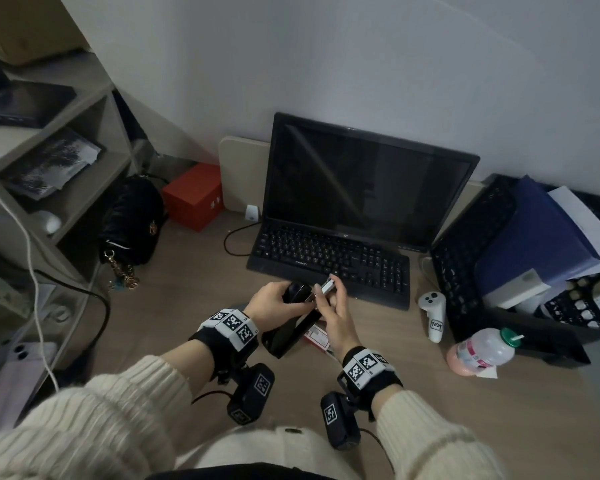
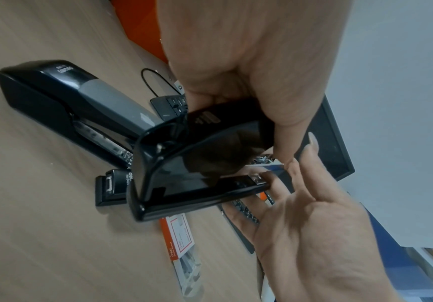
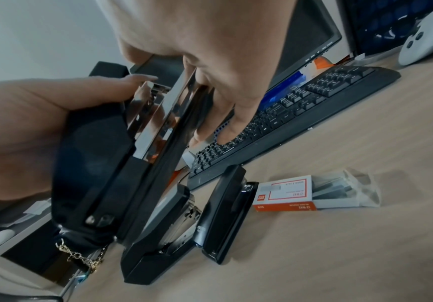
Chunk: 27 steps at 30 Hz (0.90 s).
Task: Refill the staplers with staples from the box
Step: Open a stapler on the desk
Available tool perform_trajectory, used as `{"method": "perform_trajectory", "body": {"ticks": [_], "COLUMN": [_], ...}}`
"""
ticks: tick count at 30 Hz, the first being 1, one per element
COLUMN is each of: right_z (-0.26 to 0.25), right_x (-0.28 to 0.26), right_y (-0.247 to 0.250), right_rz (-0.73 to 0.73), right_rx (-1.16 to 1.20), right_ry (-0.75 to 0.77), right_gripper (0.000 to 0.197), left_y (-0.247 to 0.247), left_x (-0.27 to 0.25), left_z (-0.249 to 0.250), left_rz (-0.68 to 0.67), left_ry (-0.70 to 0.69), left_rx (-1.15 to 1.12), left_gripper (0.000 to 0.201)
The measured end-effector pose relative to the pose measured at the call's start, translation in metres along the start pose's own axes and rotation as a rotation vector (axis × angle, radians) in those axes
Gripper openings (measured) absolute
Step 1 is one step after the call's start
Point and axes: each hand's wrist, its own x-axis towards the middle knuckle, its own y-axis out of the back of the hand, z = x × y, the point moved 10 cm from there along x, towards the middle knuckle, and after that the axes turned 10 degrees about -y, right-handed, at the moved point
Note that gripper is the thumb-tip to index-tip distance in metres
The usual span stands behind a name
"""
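My left hand (image 1: 286, 294) grips the raised top cover of a glossy black stapler (image 1: 291, 332), held tilted above the desk with its jaws apart. My right hand (image 1: 328, 289) pinches the front end of its silver metal magazine (image 1: 326, 284). The right wrist view shows the chrome magazine (image 3: 156, 110) bared between cover and base, right hand (image 3: 210, 98) on one side and left hand (image 3: 86, 96) on the other. A large grey-and-black stapler (image 2: 68, 102) and a small black stapler (image 2: 112, 188) lie on the desk. The orange-and-white staple box (image 3: 285, 194) lies slid open, staples (image 3: 337, 188) showing.
A black keyboard (image 1: 329, 261) and dark monitor (image 1: 364, 185) stand just behind my hands. A white controller (image 1: 432, 313) and pink bottle (image 1: 478, 351) lie to the right, before a black mesh organiser (image 1: 461, 271). A black bag (image 1: 132, 220), red box (image 1: 193, 197) and shelves (image 1: 77, 188) are left.
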Motion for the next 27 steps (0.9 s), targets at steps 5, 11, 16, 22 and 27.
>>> {"method": "perform_trajectory", "body": {"ticks": [5,11,16,22,27], "right_z": [0.004,0.007,0.019,0.012,0.002], "right_x": [-0.001,-0.002,-0.001,-0.004,-0.007], "right_y": [-0.013,-0.014,-0.02,-0.032,-0.041], "right_rz": [-0.055,-0.089,-0.096,-0.167,-0.274], "right_rx": [-0.003,-0.037,-0.045,-0.031,0.124], "right_ry": [-0.048,-0.066,-0.106,-0.12,-0.116], "right_gripper": [0.074,0.076,0.092,0.116,0.108], "left_y": [0.008,0.013,0.013,0.015,0.016], "left_x": [0.001,-0.001,0.0,0.001,-0.001], "left_z": [-0.004,-0.011,-0.01,-0.006,-0.002], "left_rz": [0.042,0.044,0.082,0.138,0.164], "left_ry": [0.031,0.072,0.092,0.117,0.125], "left_rx": [0.038,0.006,-0.117,-0.165,-0.217], "left_gripper": [0.017,0.024,0.039,0.031,0.03]}}
